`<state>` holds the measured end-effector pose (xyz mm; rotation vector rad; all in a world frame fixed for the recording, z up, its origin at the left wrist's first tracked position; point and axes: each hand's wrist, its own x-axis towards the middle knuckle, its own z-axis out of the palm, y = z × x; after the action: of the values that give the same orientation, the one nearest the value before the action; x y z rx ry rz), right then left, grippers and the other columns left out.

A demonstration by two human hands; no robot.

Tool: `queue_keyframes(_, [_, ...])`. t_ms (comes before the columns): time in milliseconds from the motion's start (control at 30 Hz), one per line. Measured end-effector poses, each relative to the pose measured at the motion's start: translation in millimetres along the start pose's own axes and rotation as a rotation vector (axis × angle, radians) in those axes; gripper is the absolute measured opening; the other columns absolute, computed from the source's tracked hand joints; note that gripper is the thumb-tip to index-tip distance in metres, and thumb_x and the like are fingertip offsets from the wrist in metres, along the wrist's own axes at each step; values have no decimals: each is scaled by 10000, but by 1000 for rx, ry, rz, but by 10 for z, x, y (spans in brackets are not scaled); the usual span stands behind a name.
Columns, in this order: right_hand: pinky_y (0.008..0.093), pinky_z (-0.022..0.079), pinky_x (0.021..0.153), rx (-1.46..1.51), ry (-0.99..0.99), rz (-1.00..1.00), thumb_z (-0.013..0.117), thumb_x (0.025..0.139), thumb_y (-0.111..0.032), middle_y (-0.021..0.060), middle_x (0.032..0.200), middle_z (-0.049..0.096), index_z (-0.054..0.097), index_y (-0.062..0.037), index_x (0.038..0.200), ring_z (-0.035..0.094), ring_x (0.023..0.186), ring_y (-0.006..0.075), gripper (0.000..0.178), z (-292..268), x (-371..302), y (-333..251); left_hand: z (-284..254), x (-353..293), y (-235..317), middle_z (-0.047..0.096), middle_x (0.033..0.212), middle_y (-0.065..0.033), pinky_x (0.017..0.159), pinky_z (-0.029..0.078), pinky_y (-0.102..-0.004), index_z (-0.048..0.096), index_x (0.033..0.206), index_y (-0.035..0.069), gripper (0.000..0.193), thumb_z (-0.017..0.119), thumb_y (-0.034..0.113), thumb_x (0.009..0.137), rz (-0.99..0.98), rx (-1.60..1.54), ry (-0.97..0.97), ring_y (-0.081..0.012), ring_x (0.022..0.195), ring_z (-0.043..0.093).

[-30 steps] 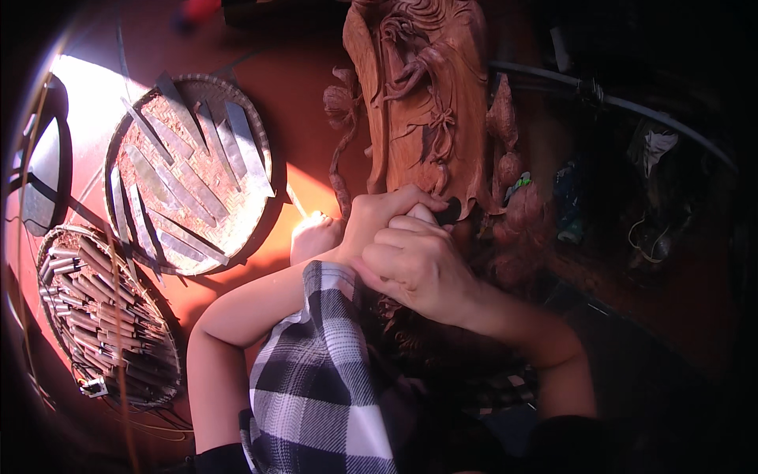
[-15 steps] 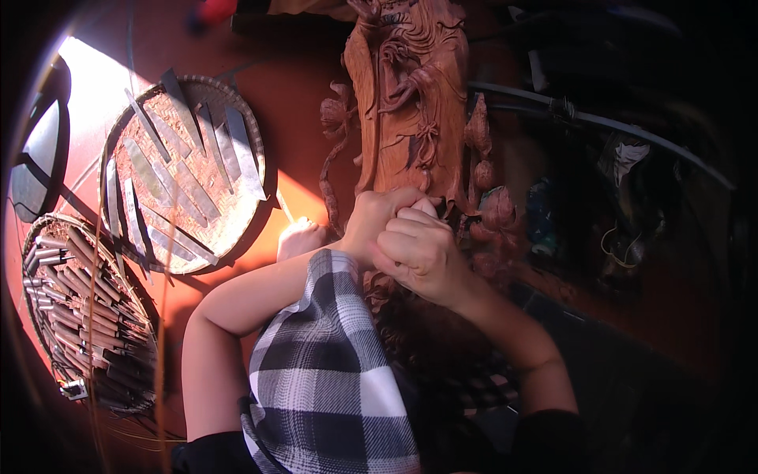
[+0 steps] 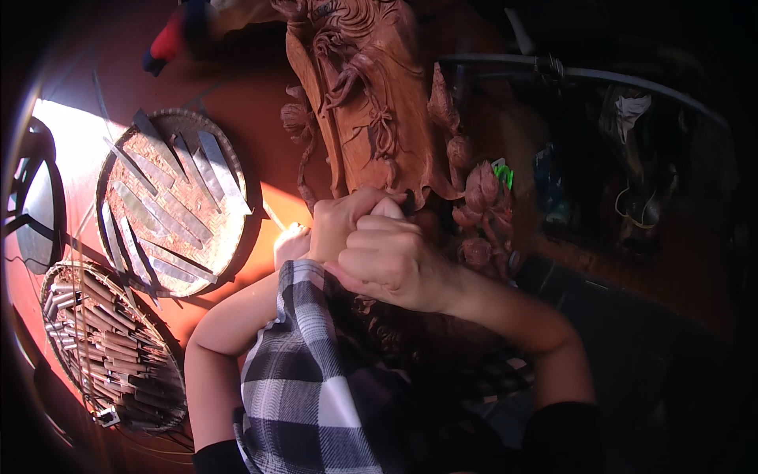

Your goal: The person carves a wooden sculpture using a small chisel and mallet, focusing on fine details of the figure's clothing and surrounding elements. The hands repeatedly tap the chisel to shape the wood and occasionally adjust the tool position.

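Observation:
A reddish-brown wood carving (image 3: 371,118), with deep folds and flowers in relief, lies in front of me. Both of my hands are closed together at its near end. My left hand (image 3: 339,225) is bent round with its knuckles toward the carving. My right hand (image 3: 387,257) makes a fist pressed against the left one, slightly nearer to me. Whatever the fingers grip is hidden behind them. Carved lotus-like blooms (image 3: 482,205) stand just right of my hands. A black-and-white checked cloth (image 3: 304,379) drapes over my lap beneath the left forearm.
Flat metal blades lie in a round woven tray (image 3: 245,189) at left. Nearer, a second basket (image 3: 170,340) holds several wooden-handled tools. A bare foot (image 3: 292,241) rests beside my left wrist. Dark clutter and a curved grey tube (image 3: 632,79) occupy the right. A bright green object (image 3: 504,174) shows behind the blooms.
The carving and my hands sit further left in the picture, while the tray and tool basket sit lower. The green object has come into sight. Both hands stay closed together.

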<state>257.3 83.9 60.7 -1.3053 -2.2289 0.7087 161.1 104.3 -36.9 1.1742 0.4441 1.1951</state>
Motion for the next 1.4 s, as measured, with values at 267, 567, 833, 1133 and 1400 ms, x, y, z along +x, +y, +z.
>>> queue_keyframes(267, [365,427,626,47,-12,-20,760,804,-94,62,666,493,515,-69,653,519,645,241,288,9,-13,46,-82,48,-95,628,726,-70,647,531,-295,603,959,-10,140,639,113,903,-48,121,-125,-198,628,653])
queue_keyframes(567, [363,411,654,-21,-109,2,778,789,-113,55,643,458,514,-74,628,491,625,227,312,-41,-38,-43,-77,27,-33,696,765,-117,617,561,-348,644,949,26,255,745,116,733,-100,163,-117,-287,690,716])
queue_keyframes(833, [404,407,741,-224,-331,90,701,805,-128,48,682,474,514,-86,681,523,706,235,228,36,-31,-144,9,-54,-345,692,757,-91,580,543,-333,683,957,56,301,775,197,707,164,146,44,-269,677,702])
queue_keyframes(1133, [383,403,615,-306,-182,152,775,778,-53,87,625,457,473,-47,603,507,623,263,349,49,42,-102,50,-9,-401,714,815,-87,618,571,-327,672,1014,74,295,807,183,775,81,131,-11,-259,723,728])
queue_keyframes(1400, [374,435,644,-147,-131,122,770,777,-58,77,672,482,515,-57,648,518,653,251,286,-85,71,-102,-27,83,-185,694,789,-112,601,551,-378,637,970,66,196,695,174,817,-49,161,-117,-313,708,706])
